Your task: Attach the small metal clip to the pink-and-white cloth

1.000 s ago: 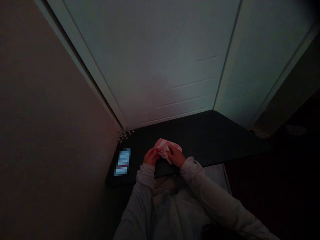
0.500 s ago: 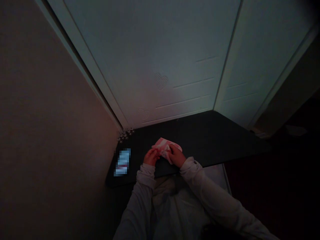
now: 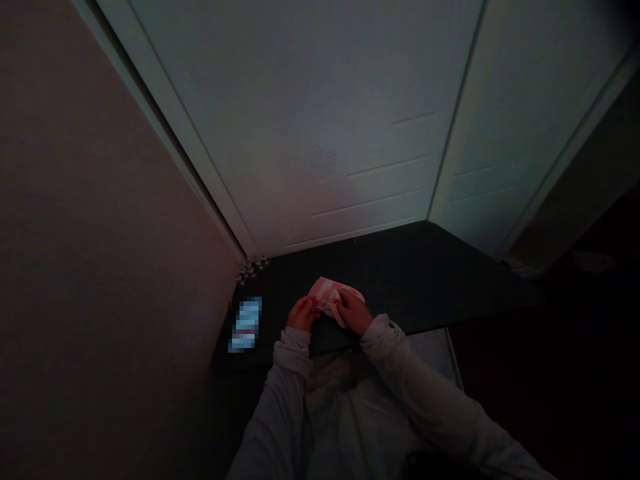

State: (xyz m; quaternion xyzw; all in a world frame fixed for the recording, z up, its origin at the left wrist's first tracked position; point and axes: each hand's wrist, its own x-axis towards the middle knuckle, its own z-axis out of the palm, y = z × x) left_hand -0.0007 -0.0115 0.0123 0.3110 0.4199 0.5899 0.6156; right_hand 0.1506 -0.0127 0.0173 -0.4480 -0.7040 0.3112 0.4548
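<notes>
A pink-and-white piece that looks like soft cloth [image 3: 327, 288] is held just over the dark tabletop [image 3: 400, 273]. My right hand [image 3: 354, 312] is closed on its right side, the thumb and fingers gripping a bunched, whitish part. At the left edge, my left hand [image 3: 301, 313] has its fingertips pinched together on the cloth. The dim light and my fingers hide the fine detail between the two hands, so I cannot make out the exact kind of item.
On the table's left lies a lit, blurred-out phone-like screen [image 3: 245, 325]. Several small shiny metallic pieces [image 3: 251, 269] are clustered in the back left corner. White panels with heart reliefs [image 3: 323, 163] rise behind the table, and a wall [image 3: 125, 267] closes the left side.
The cloth's left corner, which stuck out above my left fingers, has drawn in slightly. Both hands stay in nearly the same place.
</notes>
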